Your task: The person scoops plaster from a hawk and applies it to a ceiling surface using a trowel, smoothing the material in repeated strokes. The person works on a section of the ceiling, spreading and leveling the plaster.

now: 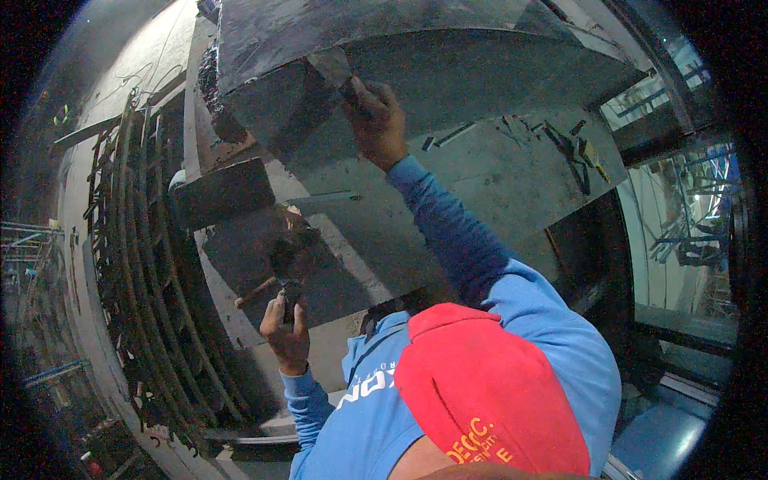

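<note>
My right hand (pixel 376 120), at the end of an outstretched blue sleeve, grips the dark handle of a broad-bladed scraper (pixel 328 66). Its pale, flat blade lies near the front edge of a large dark slab (pixel 384 24); whether the two touch, I cannot tell. Low on the left, my left hand (pixel 286 332) is closed, with its thumb and fingers around a small dark object (pixel 291 293) too dim to name. Beside those fingers lies a light wooden handle (pixel 254 294) with a rounded end. Below the scraper, a thin metal blade (pixel 316 197) rests on the grey worktop (pixel 384 232).
Several hand tools (pixel 572 152) lie at the worktop's right side, with a short bar (pixel 448 136) nearer the middle. A dark block (pixel 224 192) stands at left. Long curved metal bars (pixel 152 256) fill a rack beyond it. Glass panes (pixel 680 232) border the right.
</note>
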The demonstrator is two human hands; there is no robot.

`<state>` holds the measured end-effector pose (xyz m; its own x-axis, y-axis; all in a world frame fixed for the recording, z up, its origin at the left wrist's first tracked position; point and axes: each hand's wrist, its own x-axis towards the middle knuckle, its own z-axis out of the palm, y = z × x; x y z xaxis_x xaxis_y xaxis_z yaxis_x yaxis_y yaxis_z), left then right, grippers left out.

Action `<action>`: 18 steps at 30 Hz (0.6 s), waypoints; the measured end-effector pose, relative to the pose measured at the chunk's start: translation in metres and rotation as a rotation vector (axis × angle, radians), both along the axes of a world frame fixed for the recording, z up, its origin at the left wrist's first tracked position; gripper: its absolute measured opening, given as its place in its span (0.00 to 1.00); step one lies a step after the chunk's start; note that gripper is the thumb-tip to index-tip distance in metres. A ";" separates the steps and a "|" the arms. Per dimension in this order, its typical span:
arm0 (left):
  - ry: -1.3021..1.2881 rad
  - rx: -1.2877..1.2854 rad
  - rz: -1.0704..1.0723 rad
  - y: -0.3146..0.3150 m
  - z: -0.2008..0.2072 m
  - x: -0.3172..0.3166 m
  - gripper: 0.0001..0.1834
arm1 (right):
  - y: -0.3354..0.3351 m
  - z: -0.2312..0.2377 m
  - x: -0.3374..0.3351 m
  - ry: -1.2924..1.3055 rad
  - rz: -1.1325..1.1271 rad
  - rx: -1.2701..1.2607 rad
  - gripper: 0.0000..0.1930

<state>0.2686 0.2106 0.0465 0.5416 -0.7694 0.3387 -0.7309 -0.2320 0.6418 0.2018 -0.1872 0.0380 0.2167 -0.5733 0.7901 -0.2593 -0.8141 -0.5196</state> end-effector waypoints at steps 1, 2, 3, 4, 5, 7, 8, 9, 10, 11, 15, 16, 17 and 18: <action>0.003 -0.004 -0.005 0.000 0.000 0.000 0.15 | 0.000 0.002 0.000 -0.021 0.018 -0.009 0.29; 0.005 -0.003 0.002 0.000 -0.001 0.000 0.15 | 0.000 0.003 -0.001 -0.039 0.037 -0.016 0.29; 0.006 -0.001 0.007 0.000 -0.002 0.001 0.15 | 0.000 0.004 -0.002 -0.058 0.054 -0.022 0.29; 0.004 0.001 0.010 0.000 -0.003 0.001 0.15 | 0.001 0.005 -0.002 -0.090 0.064 -0.030 0.29; -0.005 -0.002 0.004 0.000 -0.004 0.002 0.15 | 0.002 0.005 -0.001 -0.126 0.075 -0.043 0.29; -0.020 -0.019 -0.004 0.000 -0.006 0.002 0.16 | 0.003 0.003 0.002 -0.145 0.105 -0.009 0.28; 0.009 -0.021 -0.002 0.000 -0.007 0.002 0.16 | 0.004 0.002 0.004 -0.129 0.122 0.036 0.28; 0.036 -0.029 -0.003 -0.001 -0.007 0.002 0.16 | 0.005 0.000 0.005 -0.114 0.136 0.082 0.27; 0.070 -0.052 -0.008 -0.002 -0.006 0.003 0.16 | 0.005 -0.002 0.006 -0.043 0.106 0.059 0.27; 0.036 -0.028 -0.001 -0.003 -0.006 0.003 0.16 | 0.007 -0.004 0.005 0.030 0.077 0.038 0.26; -0.060 -0.030 -0.032 -0.006 0.000 0.007 0.15 | 0.015 -0.005 -0.009 0.182 0.087 0.030 0.23; -0.080 -0.040 -0.042 -0.007 0.001 0.008 0.15 | 0.019 -0.003 -0.015 0.126 0.111 -0.047 0.22; -0.089 -0.033 -0.042 -0.007 0.002 0.009 0.15 | 0.023 -0.001 -0.024 0.068 0.135 -0.122 0.22; -0.095 -0.027 -0.038 -0.008 0.002 0.009 0.15 | 0.028 0.002 -0.032 0.013 0.163 -0.200 0.21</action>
<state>0.2778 0.2029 0.0488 0.4761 -0.7787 0.4085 -0.7970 -0.1859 0.5747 0.1699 -0.1596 0.0397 0.3042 -0.3623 0.8810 -0.1214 -0.9320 -0.3414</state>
